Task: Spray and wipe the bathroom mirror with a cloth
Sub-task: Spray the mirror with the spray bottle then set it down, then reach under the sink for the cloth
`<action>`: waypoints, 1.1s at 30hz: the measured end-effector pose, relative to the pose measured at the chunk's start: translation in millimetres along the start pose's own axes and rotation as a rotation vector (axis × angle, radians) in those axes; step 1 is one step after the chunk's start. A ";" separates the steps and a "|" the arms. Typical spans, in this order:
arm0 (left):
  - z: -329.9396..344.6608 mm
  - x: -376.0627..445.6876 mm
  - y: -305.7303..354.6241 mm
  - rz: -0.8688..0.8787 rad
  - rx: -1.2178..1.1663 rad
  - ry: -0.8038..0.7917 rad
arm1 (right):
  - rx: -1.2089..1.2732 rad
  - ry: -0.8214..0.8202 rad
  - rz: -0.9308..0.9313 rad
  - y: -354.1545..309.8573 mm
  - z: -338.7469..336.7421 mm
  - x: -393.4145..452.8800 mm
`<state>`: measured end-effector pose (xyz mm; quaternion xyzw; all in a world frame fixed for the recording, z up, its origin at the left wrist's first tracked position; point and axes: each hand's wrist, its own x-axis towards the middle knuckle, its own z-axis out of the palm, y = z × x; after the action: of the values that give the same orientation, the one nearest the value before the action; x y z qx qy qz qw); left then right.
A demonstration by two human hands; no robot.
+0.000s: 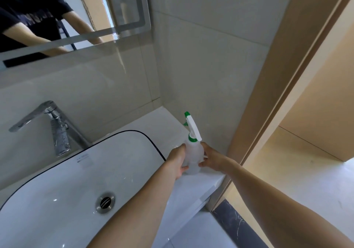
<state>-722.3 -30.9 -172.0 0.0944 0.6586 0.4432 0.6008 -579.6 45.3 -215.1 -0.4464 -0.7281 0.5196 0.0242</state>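
A translucent white spray bottle (193, 153) with a white and green trigger head stands on the white counter (166, 121), right of the basin. My left hand (177, 160) wraps its left side and my right hand (211, 158) holds its right side. The nozzle points away, toward the wall corner. The mirror (76, 14) hangs at the upper left and reflects a person's dark shirt and arms. No cloth is in view.
A white basin (67, 180) with a metal drain (105, 202) fills the lower left, and a chrome faucet (47, 121) stands behind it. Grey tiled walls (206, 65) meet in the corner. A beige door frame (272, 94) runs along the right.
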 end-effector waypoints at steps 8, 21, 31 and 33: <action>-5.4 -14.8 7.4 -0.002 0.014 0.060 | 0.204 0.091 -0.137 -4.0 -12.8 4.5; -62.5 -126.6 145.5 0.894 0.251 0.461 | 0.261 0.408 -0.459 -166.9 -65.7 -72.9; -21.8 -230.0 102.1 1.208 0.438 -0.052 | 0.106 0.850 -0.519 -156.7 -26.7 -263.7; -10.6 -240.8 72.3 1.187 0.470 -0.153 | 0.134 0.956 -0.425 -126.6 -6.2 -303.1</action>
<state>-698.4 -151.4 47.6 0.6033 0.5290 0.5363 0.2620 -473.7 -162.6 16.2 -0.4734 -0.6757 0.2871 0.4868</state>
